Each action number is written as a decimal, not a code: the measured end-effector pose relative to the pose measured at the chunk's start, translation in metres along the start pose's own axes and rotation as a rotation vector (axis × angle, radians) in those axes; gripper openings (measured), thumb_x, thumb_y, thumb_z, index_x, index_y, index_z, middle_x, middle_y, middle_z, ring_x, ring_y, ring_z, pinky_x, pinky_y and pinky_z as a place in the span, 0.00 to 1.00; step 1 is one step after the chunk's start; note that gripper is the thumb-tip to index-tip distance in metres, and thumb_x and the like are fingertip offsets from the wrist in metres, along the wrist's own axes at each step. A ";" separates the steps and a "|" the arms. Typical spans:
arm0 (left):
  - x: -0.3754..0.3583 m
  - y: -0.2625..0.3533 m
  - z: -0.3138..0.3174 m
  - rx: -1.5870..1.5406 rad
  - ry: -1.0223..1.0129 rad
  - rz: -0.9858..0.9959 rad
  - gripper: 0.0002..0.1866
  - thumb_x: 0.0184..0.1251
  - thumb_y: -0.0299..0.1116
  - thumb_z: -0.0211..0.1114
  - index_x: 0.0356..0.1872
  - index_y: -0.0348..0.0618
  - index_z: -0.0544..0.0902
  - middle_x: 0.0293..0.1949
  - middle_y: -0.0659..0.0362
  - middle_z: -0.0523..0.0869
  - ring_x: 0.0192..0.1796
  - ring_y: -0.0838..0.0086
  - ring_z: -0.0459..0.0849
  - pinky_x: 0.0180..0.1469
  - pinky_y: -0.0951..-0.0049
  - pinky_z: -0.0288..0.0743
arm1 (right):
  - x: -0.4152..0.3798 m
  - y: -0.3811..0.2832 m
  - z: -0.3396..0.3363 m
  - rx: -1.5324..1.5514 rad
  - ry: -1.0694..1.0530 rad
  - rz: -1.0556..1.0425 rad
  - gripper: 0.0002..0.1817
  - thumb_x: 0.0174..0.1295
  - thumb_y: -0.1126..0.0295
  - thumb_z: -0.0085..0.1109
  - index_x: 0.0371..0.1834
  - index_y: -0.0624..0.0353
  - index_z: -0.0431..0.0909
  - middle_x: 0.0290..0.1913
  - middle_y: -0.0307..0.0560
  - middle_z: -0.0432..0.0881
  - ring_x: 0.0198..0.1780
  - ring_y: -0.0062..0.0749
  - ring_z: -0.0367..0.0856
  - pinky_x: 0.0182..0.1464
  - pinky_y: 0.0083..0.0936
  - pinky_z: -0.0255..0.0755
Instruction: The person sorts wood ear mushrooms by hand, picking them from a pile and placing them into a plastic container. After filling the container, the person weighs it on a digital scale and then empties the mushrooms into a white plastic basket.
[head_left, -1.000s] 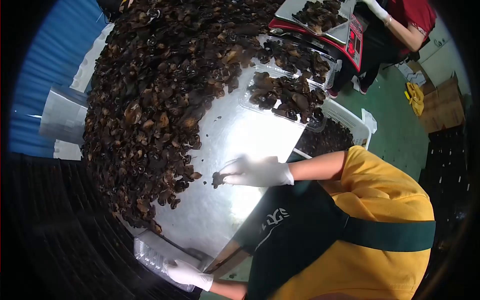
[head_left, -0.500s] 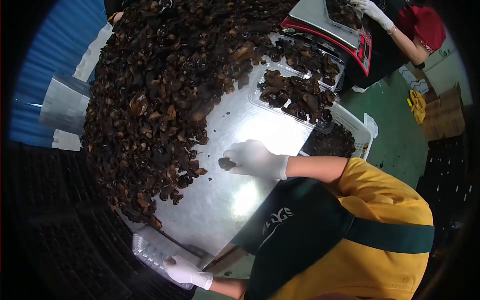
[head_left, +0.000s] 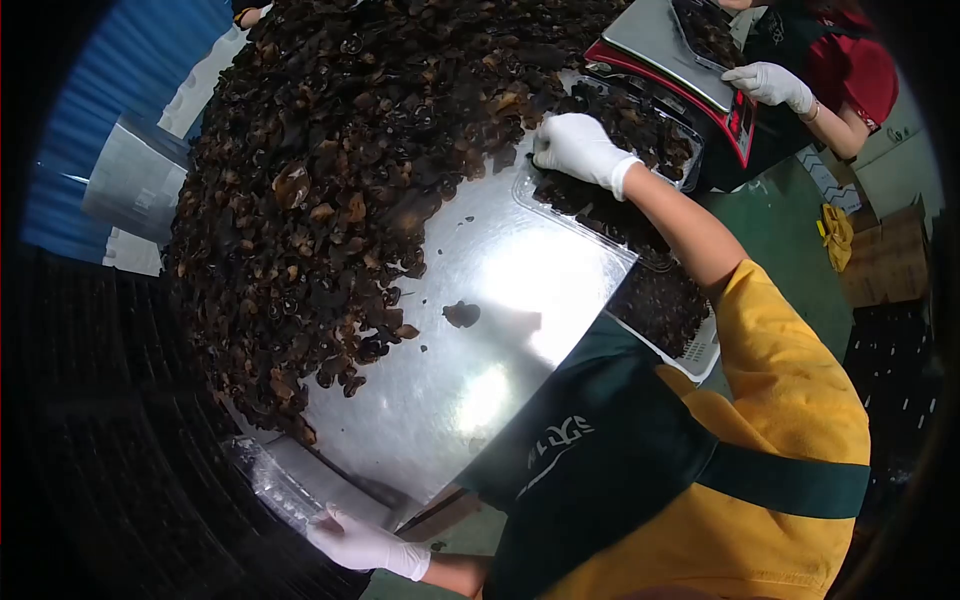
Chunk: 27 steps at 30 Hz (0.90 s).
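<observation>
Low in the head view, my gloved left hand (head_left: 355, 540) grips the edge of a clear plastic container (head_left: 272, 482) beside the metal table's edge. My gloved right hand (head_left: 585, 152) has its fingers curled closed over the near-left corner of a clear plastic tray (head_left: 575, 228). Dark wood ear mushrooms (head_left: 590, 203) fill this tray, partly hidden by my hand and forearm. What the right fingertips hold, I cannot tell. A single wood ear piece (head_left: 461, 314) lies on the bare metal tabletop (head_left: 400, 425).
A large heap of wood ear mushrooms (head_left: 320, 190) covers the table's far side. Another filled tray (head_left: 665, 140) stands by a red scale (head_left: 672, 85). A co-worker's gloved hand (head_left: 770, 85) touches a tray on the scale. A white basket (head_left: 700, 350) holds dark pieces below the table edge.
My right hand has let go of a wood ear piece on the table and moved up to the filled tray. The left hand has tilted the container. The co-worker's hand has shifted down along the scale.
</observation>
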<state>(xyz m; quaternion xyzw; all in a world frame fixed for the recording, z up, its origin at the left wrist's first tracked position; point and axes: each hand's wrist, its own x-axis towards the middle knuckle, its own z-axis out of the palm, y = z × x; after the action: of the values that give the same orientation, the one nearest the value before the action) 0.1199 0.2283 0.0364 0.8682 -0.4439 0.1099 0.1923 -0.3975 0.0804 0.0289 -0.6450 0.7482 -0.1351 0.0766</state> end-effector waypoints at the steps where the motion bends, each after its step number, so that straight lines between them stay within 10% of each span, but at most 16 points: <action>1: -0.006 0.005 -0.003 -0.224 0.077 0.127 0.09 0.67 0.31 0.66 0.35 0.35 0.79 0.33 0.54 0.79 0.36 0.64 0.79 0.41 0.66 0.75 | -0.007 0.003 -0.006 0.156 0.073 -0.010 0.10 0.52 0.65 0.66 0.32 0.61 0.86 0.33 0.55 0.85 0.37 0.47 0.85 0.42 0.34 0.77; 4: -0.019 0.028 -0.013 -0.502 0.134 0.390 0.07 0.72 0.28 0.63 0.40 0.32 0.80 0.34 0.57 0.77 0.36 0.70 0.77 0.42 0.71 0.74 | -0.047 0.016 -0.042 0.465 0.077 -0.070 0.11 0.54 0.68 0.70 0.32 0.65 0.82 0.34 0.52 0.84 0.34 0.35 0.83 0.39 0.29 0.74; 10: -0.034 0.060 -0.018 -0.497 0.056 0.668 0.07 0.73 0.28 0.60 0.40 0.34 0.83 0.33 0.56 0.79 0.35 0.66 0.78 0.35 0.68 0.72 | -0.169 0.019 -0.126 -0.126 -0.224 -0.038 0.07 0.47 0.67 0.69 0.21 0.58 0.84 0.21 0.48 0.78 0.29 0.46 0.81 0.35 0.34 0.75; 14: -0.041 0.069 -0.012 -0.526 -0.031 0.650 0.02 0.65 0.25 0.66 0.36 0.38 0.83 0.31 0.56 0.79 0.33 0.64 0.78 0.36 0.67 0.73 | -0.153 -0.022 -0.070 0.037 0.044 -0.218 0.11 0.48 0.64 0.70 0.34 0.55 0.84 0.31 0.46 0.80 0.36 0.44 0.81 0.38 0.37 0.74; 19: -0.050 0.064 -0.013 -0.532 -0.039 0.687 0.04 0.59 0.22 0.69 0.33 0.39 0.82 0.30 0.56 0.78 0.33 0.63 0.78 0.35 0.66 0.73 | -0.100 -0.111 0.086 0.354 -0.112 -0.390 0.23 0.50 0.66 0.68 0.53 0.53 0.78 0.43 0.46 0.79 0.41 0.45 0.80 0.43 0.38 0.75; 25: -0.085 0.064 -0.012 -0.555 -0.101 0.763 0.05 0.58 0.19 0.69 0.33 0.40 0.83 0.29 0.57 0.78 0.30 0.66 0.77 0.32 0.67 0.71 | -0.088 -0.127 0.076 0.236 -0.181 -0.430 0.11 0.57 0.69 0.56 0.42 0.56 0.80 0.40 0.48 0.77 0.36 0.44 0.81 0.37 0.41 0.75; 27: -0.095 0.068 -0.008 -0.595 -0.196 0.763 0.06 0.57 0.20 0.70 0.34 0.40 0.83 0.29 0.57 0.79 0.30 0.66 0.77 0.32 0.67 0.71 | -0.091 -0.092 0.059 0.186 0.126 -0.381 0.07 0.57 0.69 0.57 0.37 0.55 0.80 0.35 0.47 0.78 0.33 0.46 0.80 0.37 0.42 0.75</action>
<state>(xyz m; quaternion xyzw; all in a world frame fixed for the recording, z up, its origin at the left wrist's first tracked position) 0.0093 0.2653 0.0252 0.5574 -0.7585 -0.0410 0.3351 -0.2791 0.1524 -0.0051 -0.7552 0.6005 -0.2554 0.0619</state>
